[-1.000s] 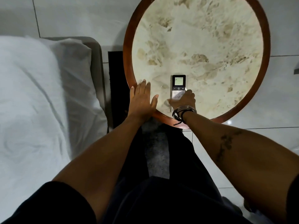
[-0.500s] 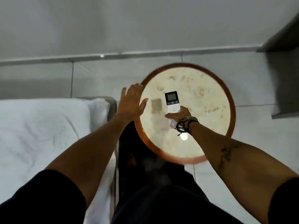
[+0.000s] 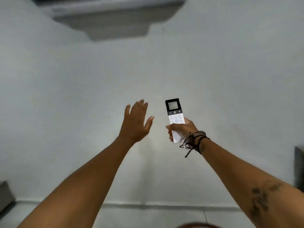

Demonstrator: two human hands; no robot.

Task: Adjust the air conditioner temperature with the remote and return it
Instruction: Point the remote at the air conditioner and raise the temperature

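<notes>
I hold remote (image 3: 174, 117) upright in right hand (image 3: 182, 129), gripped low so buttons stay free, screen end aimed at blurred unit (image 3: 105, 15) high on wall, probably air conditioner. Left hand (image 3: 135, 123) spread wide, empty, beside it.

The remote (image 3: 175, 119) stands upright in the right hand (image 3: 181, 129), its screen end up and its lower end inside the grip. The left hand (image 3: 135, 123) is just to the left of it, apart from it, fingers spread and raised. Both are held up before the wall (image 3: 230, 79). The air conditioner (image 3: 105, 15) is mounted high on that wall, above and to the left of the hands, well apart from them. Bracelets (image 3: 195, 140) sit on the right wrist, below the remote.
</notes>
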